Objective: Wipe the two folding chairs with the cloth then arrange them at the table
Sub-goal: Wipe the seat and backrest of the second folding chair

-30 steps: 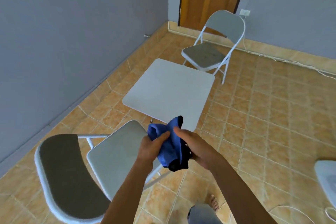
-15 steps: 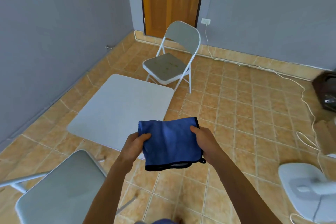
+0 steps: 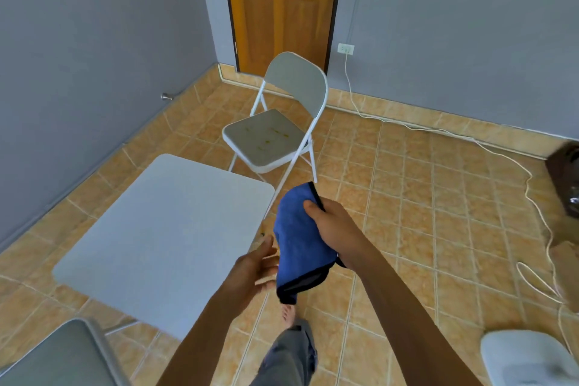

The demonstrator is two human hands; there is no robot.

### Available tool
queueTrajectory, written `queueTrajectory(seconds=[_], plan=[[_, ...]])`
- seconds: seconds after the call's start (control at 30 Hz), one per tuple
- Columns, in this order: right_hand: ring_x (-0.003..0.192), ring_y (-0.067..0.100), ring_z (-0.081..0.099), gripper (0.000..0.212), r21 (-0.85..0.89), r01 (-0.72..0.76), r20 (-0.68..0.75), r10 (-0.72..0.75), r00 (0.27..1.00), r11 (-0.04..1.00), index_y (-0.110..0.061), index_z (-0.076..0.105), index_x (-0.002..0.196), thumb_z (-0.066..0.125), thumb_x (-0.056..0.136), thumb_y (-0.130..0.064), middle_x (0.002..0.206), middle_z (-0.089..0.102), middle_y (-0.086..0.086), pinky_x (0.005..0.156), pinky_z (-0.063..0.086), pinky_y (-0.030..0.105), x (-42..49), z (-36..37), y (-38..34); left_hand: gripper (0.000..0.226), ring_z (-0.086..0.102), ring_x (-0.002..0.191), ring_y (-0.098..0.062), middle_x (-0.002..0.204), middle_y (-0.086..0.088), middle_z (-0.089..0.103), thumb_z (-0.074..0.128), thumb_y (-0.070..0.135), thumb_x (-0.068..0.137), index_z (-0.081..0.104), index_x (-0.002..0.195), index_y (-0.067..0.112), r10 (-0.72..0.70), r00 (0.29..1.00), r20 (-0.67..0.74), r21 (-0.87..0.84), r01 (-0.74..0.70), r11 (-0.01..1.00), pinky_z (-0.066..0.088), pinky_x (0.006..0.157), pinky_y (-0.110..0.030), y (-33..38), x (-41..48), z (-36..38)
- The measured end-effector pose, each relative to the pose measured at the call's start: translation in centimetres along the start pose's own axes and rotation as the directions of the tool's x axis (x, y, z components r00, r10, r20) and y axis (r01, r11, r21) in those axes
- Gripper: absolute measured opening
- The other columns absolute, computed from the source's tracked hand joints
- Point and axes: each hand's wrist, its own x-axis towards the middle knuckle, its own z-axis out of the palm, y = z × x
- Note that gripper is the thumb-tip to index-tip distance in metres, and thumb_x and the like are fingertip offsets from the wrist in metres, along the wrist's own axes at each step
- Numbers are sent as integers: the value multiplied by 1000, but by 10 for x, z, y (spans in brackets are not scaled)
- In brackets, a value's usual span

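Note:
A blue cloth (image 3: 296, 238) with a dark hem hangs from my right hand (image 3: 333, 224), which grips its upper edge. My left hand (image 3: 255, 268) is open just left of the cloth, fingers spread, perhaps brushing it. A white folding chair (image 3: 266, 142) stands unfolded beyond the table's far corner, with yellowish stains on its grey seat. The second folding chair (image 3: 67, 354) shows only as a grey panel at the bottom left corner. The small white square table (image 3: 163, 238) lies between them, to my left.
A wooden door (image 3: 280, 6) is behind the far chair. A white cable (image 3: 532, 197) runs from a wall socket along the tiled floor at right. A white fan base (image 3: 529, 357) sits bottom right, a dark bag (image 3: 567, 178) at the right edge. My foot (image 3: 289, 315) steps forward.
My left hand has let go of the cloth, which now hangs from my right hand alone. I have moved forward toward the far chair, and the near chair has slid to the frame's corner.

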Motion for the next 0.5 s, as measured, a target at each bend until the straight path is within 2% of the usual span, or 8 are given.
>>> queueTrajectory(seconds=[0.07,0.13,0.17,0.2,0.27,0.3,0.43,0.5], plan=[[107,16,67,16,40,4,19,-5,1000,999,-32,64,110,49,105,-36,110,68,-11,96,53,39,29,-18,-17,54,68,111,-22,119,-6,72,49,59,93,64,127,21,13,996,89,-109,-4,994,52,99,-42,20,28,21],[102,11,68,16,95,-18,25,15,1000,995,-31,66,109,51,104,-34,107,71,-13,85,55,30,59,-41,-33,52,73,98,-17,108,-8,76,35,53,100,67,117,15,-22,991,135,-308,63,949,59,80,-31,44,56,38],[101,10,69,17,106,-37,27,34,999,994,-30,67,110,51,104,-33,107,72,-12,80,55,28,74,-54,-40,56,74,96,-19,107,-11,75,33,51,101,68,113,11,-24,990,137,-356,72,932,60,76,-29,55,69,42],[100,10,70,19,98,-54,28,52,998,994,-28,68,112,51,104,-33,108,73,-11,79,55,27,89,-67,-46,57,72,103,-23,114,-16,73,34,50,101,68,117,8,-17,986,163,-377,78,923,60,81,-32,65,83,48],[101,13,71,24,60,-58,13,57,998,997,-25,68,116,50,104,-34,112,74,-7,80,55,29,121,-97,-60,48,62,121,-32,131,-20,63,43,41,102,60,131,7,-5,980,199,-371,80,925,50,100,-41,89,112,54],[101,14,70,25,35,-52,-18,52,998,998,-23,68,118,49,105,-34,112,74,-6,79,55,29,137,-113,-68,44,59,124,-34,133,-19,61,49,34,100,57,134,7,3,982,191,-350,65,935,47,103,-44,101,128,56],[93,22,68,26,-166,-66,-117,47,992,984,-21,65,105,42,107,-33,106,71,4,82,54,39,197,-158,-74,39,66,115,-28,126,-12,68,64,22,93,61,129,9,114,992,58,-196,-101,975,49,101,-45,150,183,71],[93,28,67,27,-230,-67,-127,39,991,971,-19,63,106,40,106,-33,104,69,10,79,53,40,221,-164,-66,35,69,110,-24,121,-7,71,66,18,92,62,126,14,182,981,-67,-56,-186,981,53,96,-45,167,203,86]])
